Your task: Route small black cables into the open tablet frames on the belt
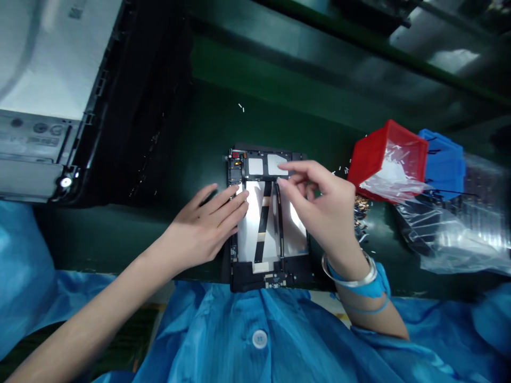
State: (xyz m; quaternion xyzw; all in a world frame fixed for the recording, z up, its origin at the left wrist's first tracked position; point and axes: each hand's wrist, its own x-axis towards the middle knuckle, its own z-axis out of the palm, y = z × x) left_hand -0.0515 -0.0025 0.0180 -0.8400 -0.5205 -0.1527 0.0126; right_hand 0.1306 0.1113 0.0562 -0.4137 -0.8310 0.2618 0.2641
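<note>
an opened tablet (272, 221), red parts bin (369, 159) and blue smock (223, 330) show an electronics workshop.

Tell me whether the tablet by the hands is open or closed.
Open: the tablet lies with its insides bare, showing silver panels, a black ribbon cable and a small circuit board.

No legible text or numbers

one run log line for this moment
left hand: at opened device, left side; right hand: fingertips over device's upper part; red bin: right of device; blue bin: beside red bin
</note>
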